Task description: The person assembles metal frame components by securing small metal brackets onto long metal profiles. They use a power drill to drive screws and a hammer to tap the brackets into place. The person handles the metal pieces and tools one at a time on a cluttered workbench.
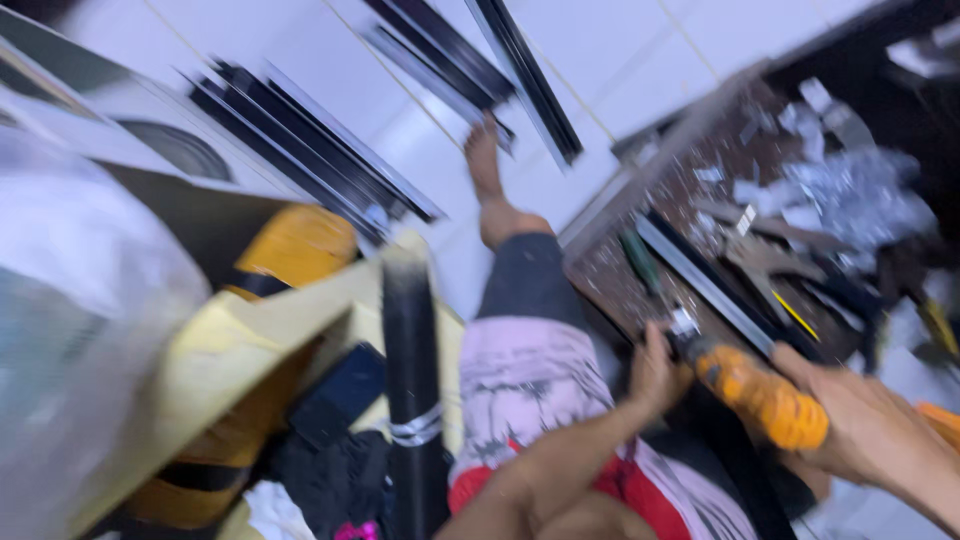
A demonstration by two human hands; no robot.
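Observation:
The frame is blurred by motion. My right hand (872, 428) grips the handle of an orange power drill (762, 397) at the lower right. The drill's metal chuck (684, 325) points up-left at a dark metal profile (705, 283) lying on a brown speckled board (612, 278). My left hand (654, 376) is curled right beside the chuck at the board's near edge. Blur hides whether it holds anything. My leg in dark shorts stretches out over white floor tiles, with the bare foot (487, 176) near the black profiles.
Bundles of long black profiles (305, 145) (527, 75) lie on the white tiles. Metal shavings and scraps (852, 188) cover the board's far end. At left stand a yellow cardboard box (245, 335), an orange tape roll (300, 243) and a black rolled bundle (412, 375).

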